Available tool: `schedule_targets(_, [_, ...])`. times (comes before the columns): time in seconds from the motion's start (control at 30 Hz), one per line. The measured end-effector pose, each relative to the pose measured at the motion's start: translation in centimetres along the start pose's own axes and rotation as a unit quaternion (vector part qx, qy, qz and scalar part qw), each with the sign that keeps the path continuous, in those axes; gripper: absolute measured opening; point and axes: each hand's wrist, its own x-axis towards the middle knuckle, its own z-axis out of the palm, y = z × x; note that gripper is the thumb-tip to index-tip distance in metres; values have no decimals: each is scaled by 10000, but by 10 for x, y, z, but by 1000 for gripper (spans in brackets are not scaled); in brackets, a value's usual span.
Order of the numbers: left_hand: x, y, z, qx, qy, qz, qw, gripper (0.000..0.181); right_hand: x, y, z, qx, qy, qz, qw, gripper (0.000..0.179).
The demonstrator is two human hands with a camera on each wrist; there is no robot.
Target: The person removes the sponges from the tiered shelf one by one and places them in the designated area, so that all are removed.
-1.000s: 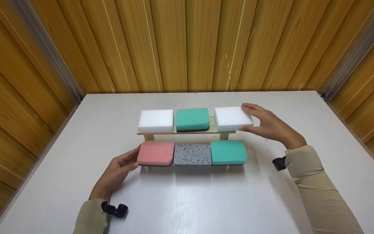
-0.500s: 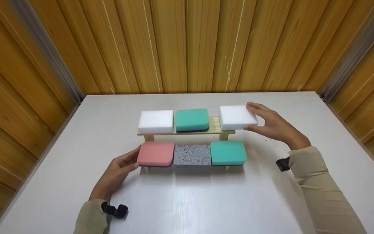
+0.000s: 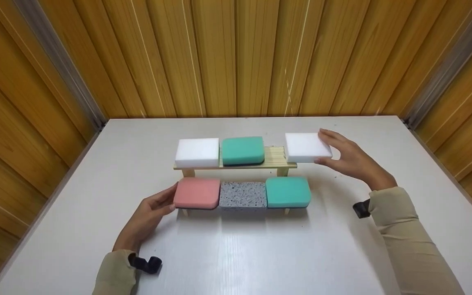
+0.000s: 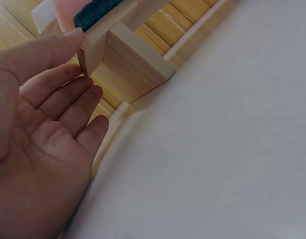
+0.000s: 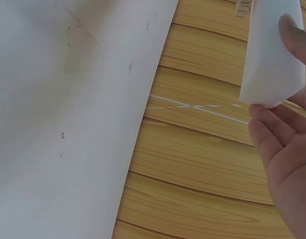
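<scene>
My right hand (image 3: 350, 157) pinches a white sponge block (image 3: 306, 146) at its right side, thumb in front and fingers behind. The block's left edge overlaps the right end of the rear wooden shelf (image 3: 275, 156). In the right wrist view the same white block (image 5: 273, 55) shows end-on between thumb and fingers. My left hand (image 3: 150, 215) pinches the left end of the front shelf, by a pink sponge (image 3: 197, 192). The left wrist view shows thumb and fingertips at the wooden shelf end (image 4: 93, 57), under the sponge's dark scouring layer (image 4: 97, 12).
Another white block (image 3: 197, 151) and a green sponge (image 3: 242, 150) sit on the rear shelf. On the front one, a grey speckled block (image 3: 243, 194) and a green sponge (image 3: 288, 191) lie beside the pink one. Wood-panelled walls (image 3: 236, 57) border the white table (image 3: 236, 262).
My right hand has moved right with the white block, sliding away from the green sponge and baring part of the rear shelf. My left hand stays at the front shelf's end.
</scene>
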Motion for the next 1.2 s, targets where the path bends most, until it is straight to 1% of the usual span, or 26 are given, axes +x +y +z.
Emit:
schedule_targets(0.13, [0,0,0,32,-16,-2,10000,65,-2,4,-1,15,26,72,10000,80])
schedule_targets(0.27, [0,0,-1,-48,-51,17,10000,65,-4,7,-1,50,78,90,9999,79])
schedule_targets(0.5, [0,-2,-1,-262,-225,151,9993,66,-6,13,0,79,216,-52,9997,79])
schedule_targets(0.7, [0,0,0,-270,-153,93,9995,66,-9,16,0,68,213,115,9997,80])
schedule_targets(0.83, [-1,1,0,-360,-119,45,9993,66,-11,20,0,110,243,160,9995,80])
schedule_targets(1.03, [-1,1,0,-273,-93,10,9996,66,-13,30,4,83,309,123,9994,79])
schedule_targets(1.2, [0,1,1,-197,-52,21,9998,64,-16,37,7,72,223,264,9994,81])
